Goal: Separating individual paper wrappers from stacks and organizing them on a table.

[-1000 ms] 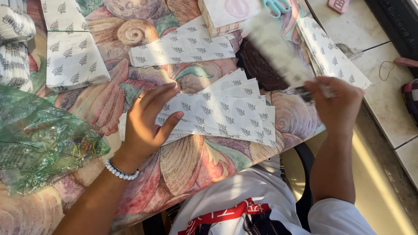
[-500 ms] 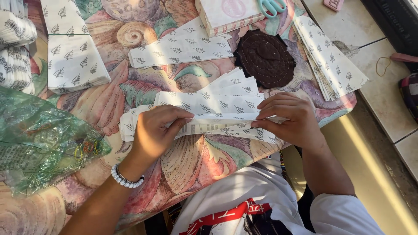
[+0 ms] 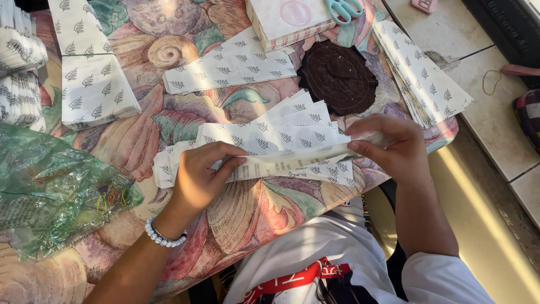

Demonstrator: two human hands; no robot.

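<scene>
While you stretch the folded paper strip (image 3: 292, 163) between both hands, it hangs just above the fanned spread of leaf-printed paper bags (image 3: 270, 135) on the table, roughly level and lengthwise in front of you. Your left hand (image 3: 199, 174) pinches its near end, thumb and fingers closed on the paper; your right hand (image 3: 388, 146) pinches the far end the same way, fingertips clamped together on the edge. Holding it by both ends looks like the way to keep the fold line taut and straight, though that is a judgement.

The fanned bags lie overlapped like a hand of cards, which would let each one be lifted off singly. Behind them a single flat bag (image 3: 230, 70) lies at a slant, and beside it rests a dark brown round quilted mat (image 3: 339, 76). To your right a stack of flat bags (image 3: 422, 76) reaches over the table edge. To your left sit a folded pile (image 3: 95, 90) and, further out, bundled bags (image 3: 19, 73). A crumpled green plastic bag (image 3: 50, 191) with coloured rubber bands inside lies by your left forearm.

At the back stands a pale box (image 3: 287, 19) with teal-handled scissors (image 3: 343, 8) on it. The table wears a shell-patterned cloth (image 3: 135, 141); sunlight falls across it. To the right runs a tiled ledge (image 3: 495, 112) holding a loose rubber band (image 3: 492, 81).
</scene>
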